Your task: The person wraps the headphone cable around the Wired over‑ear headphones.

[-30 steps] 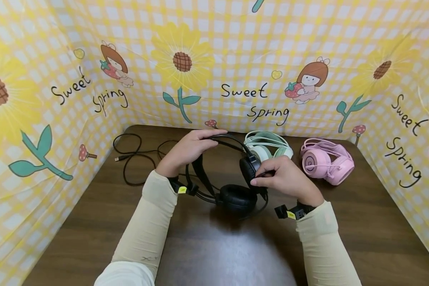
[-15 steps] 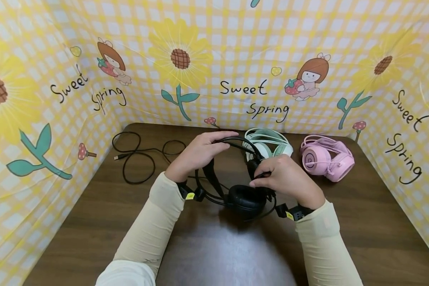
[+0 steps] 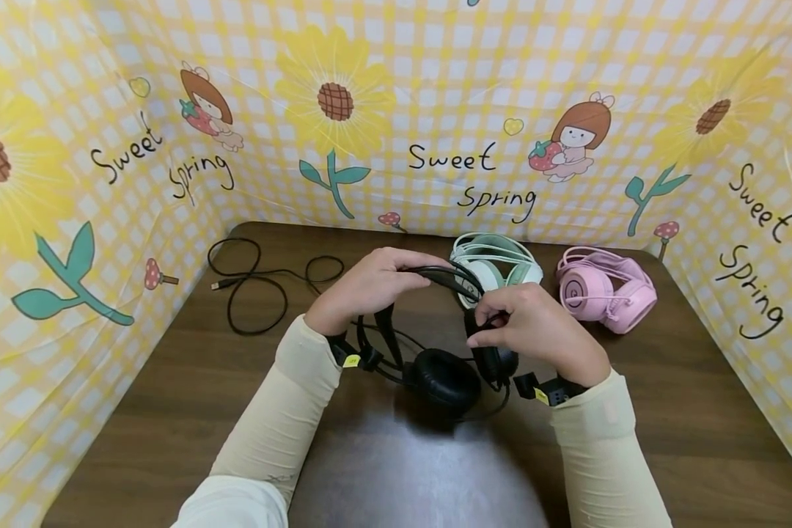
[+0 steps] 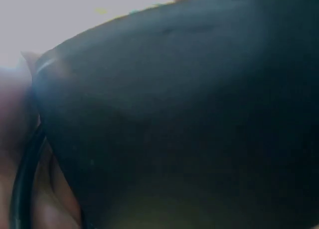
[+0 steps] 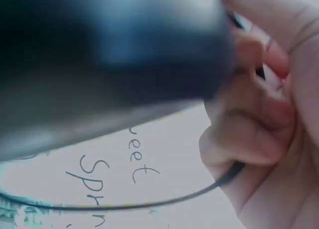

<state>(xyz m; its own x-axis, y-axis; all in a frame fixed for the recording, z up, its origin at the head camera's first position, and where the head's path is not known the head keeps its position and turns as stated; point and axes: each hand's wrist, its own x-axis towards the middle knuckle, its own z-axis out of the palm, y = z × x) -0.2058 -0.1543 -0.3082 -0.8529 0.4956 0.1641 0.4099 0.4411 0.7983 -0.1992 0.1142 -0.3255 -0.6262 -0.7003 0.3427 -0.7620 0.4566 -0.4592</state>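
Observation:
A black headset [image 3: 444, 383] is in the middle of the head view, its ear cups low over the table. My left hand [image 3: 366, 290] grips the headband from the upper left, thumb and fingers around it. In the left wrist view, the dark headband [image 4: 174, 119] fills most of the picture. My right hand [image 3: 537, 326] has its fingers curled at the right ear cup [image 3: 495, 361]. In the right wrist view, that hand [image 5: 249, 124] holds a thin black cord-like piece [image 5: 124, 207] beside a large blurred ear cup [image 5: 109, 54]; whether it is cable or microphone boom I cannot tell.
Mint-green headphones [image 3: 501, 253] lie just behind the black headset. Pink headphones [image 3: 590, 290] rest farther right. A black cable [image 3: 284, 301] with a USB plug [image 3: 216, 284] loops on the left of the brown table [image 3: 171, 411]. Patterned cloth [image 3: 369, 132] walls the back and sides.
The headset first shifted right, then its front ear cup swung back left and the two cups spread apart. Both hands kept their hold; the left moved rightward, the right only slightly.

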